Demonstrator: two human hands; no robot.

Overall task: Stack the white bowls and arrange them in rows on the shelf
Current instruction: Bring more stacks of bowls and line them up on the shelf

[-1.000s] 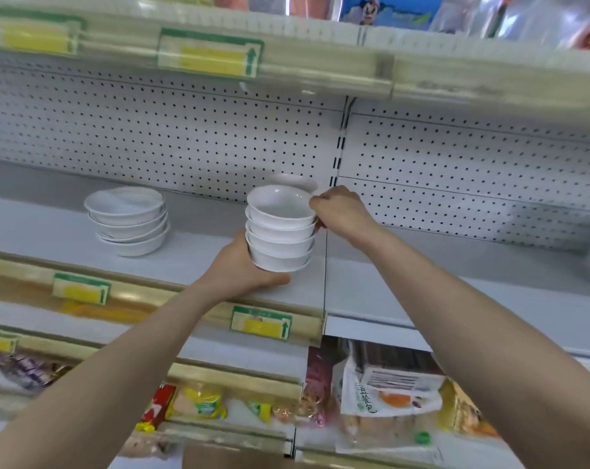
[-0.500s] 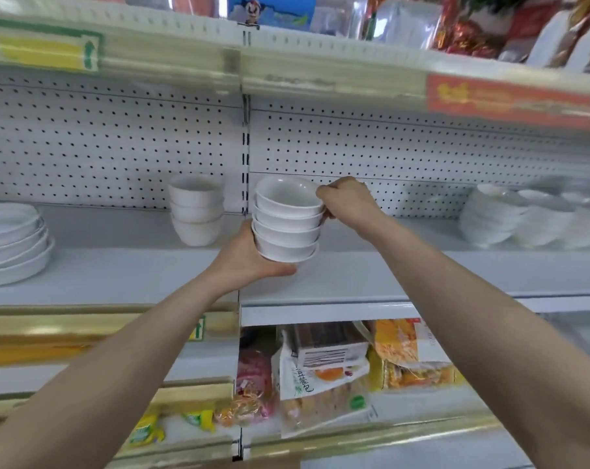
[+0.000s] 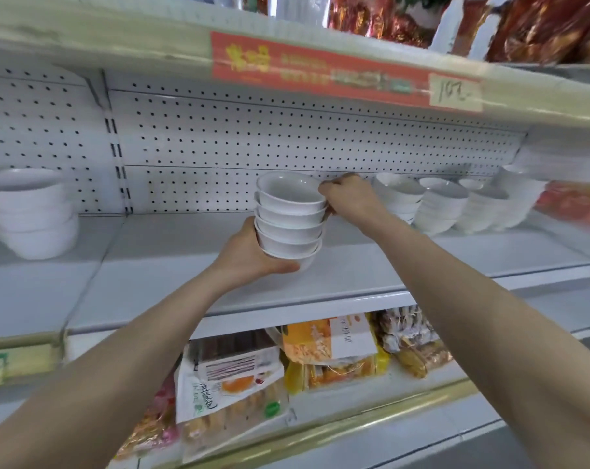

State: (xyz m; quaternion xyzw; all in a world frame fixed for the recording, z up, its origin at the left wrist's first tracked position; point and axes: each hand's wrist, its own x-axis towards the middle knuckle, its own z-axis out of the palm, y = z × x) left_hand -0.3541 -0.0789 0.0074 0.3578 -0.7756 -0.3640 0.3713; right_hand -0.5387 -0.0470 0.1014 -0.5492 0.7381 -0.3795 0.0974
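Carried to the right along the shelf over the last second, the stack of small white ceramic bowls (image 3: 288, 228) now hangs close to the row at the right end, while the stack it passed sits well off to the left. About five bowls nest in it, leaning slightly to the left. It appears to be held just clear of the shelf board, though the gap under it is hard to make out.

The left hand (image 3: 249, 262) cups the bottom bowl, its thumb curled round the base. The right hand (image 3: 353, 201) pinches the rim of the top bowl on its right side and steadies the pile.

Below lies the white metal shelf (image 3: 371, 265), bare where the stack hovers. Just beyond the right hand, several more stacks of white bowls (image 3: 439, 206) stand side by side against the white perforated back panel (image 3: 253, 137). Well apart to the left is a lone three-bowl white stack (image 3: 33, 218).

Judging by this, the stacking is largely done and a row is started. What remains is to set this pile down beside that row, then probably bring the left stack across.

Overhead runs a blurred red price strip (image 3: 320, 71), and packaged snacks (image 3: 232, 377) fill the lower shelf.
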